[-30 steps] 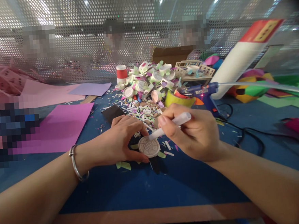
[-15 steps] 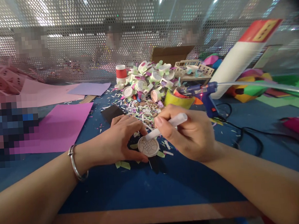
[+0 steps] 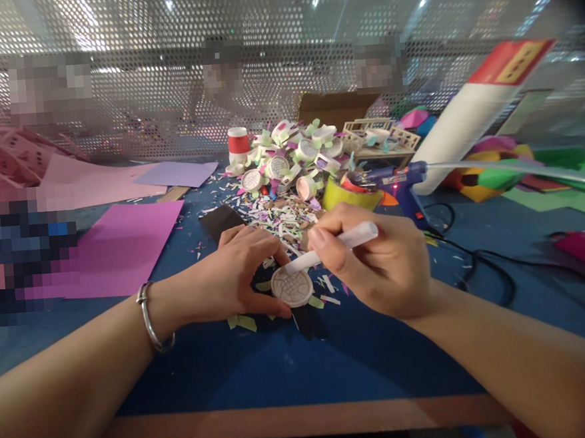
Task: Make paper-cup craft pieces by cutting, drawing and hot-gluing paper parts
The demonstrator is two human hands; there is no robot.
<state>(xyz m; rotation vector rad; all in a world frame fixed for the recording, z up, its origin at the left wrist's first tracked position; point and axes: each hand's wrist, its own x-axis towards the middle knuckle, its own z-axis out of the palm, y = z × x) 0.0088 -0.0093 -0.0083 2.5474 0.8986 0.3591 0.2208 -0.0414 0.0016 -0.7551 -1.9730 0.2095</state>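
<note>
1. Round white disc (image 3: 293,288) sits near the middle of the table's (image 3: 223,377) near edge, patterned face up. Left hand (image 3: 236,271) is pinching its rim, thumb and finger.
2. Right hand (image 3: 382,266) has a white stick (image 3: 303,261) gripped like a pen, end at the disc's far side. Can't tell if it's touching.
3. Lines already cover most of that face, so I'd guess it's well along; can't tell what's left.
4. Past the paper scraps (image 3: 288,220), toward the far edge: a heap of round pieces (image 3: 279,166) with strips, probably a finished batch.
</note>
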